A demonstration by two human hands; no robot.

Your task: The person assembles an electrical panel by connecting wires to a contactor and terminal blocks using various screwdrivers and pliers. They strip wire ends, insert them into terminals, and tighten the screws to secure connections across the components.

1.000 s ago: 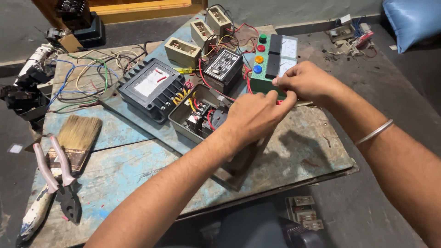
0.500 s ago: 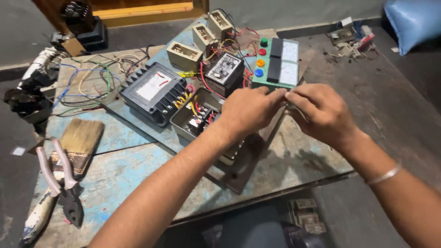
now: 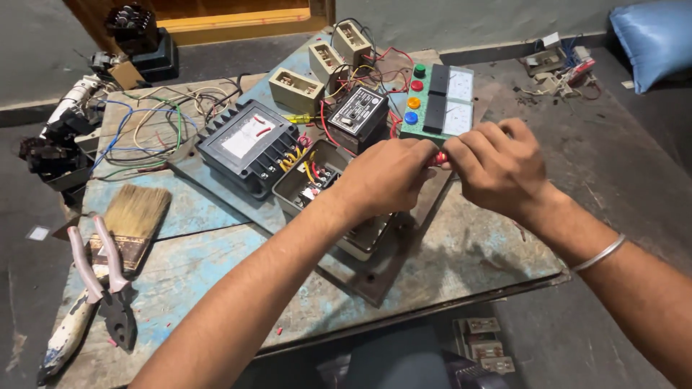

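Observation:
My left hand (image 3: 389, 176) and my right hand (image 3: 497, 169) meet above a worn blue-painted wooden board (image 3: 209, 266), fingertips together. Both pinch a short piece of red wire (image 3: 440, 157) between them; most of it is hidden by the fingers. Just below my left hand sits an open grey electrical box (image 3: 310, 184) with yellow and red wires inside. Behind the hands stands a green panel (image 3: 440, 104) with two white meters and several coloured push buttons. A silver bangle (image 3: 598, 252) is on my right wrist.
A black energy meter (image 3: 249, 144) and a smaller black device (image 3: 358, 115) sit at the back. Beige ceramic fuse holders (image 3: 295, 88) stand behind. Loose coloured wires (image 3: 151, 126) lie at left. A paint brush (image 3: 133, 216) and pink-handled pliers (image 3: 101, 281) rest at front left.
Both hands have drawn back from the green panel toward me and come together in front of it. The view has shifted slightly.

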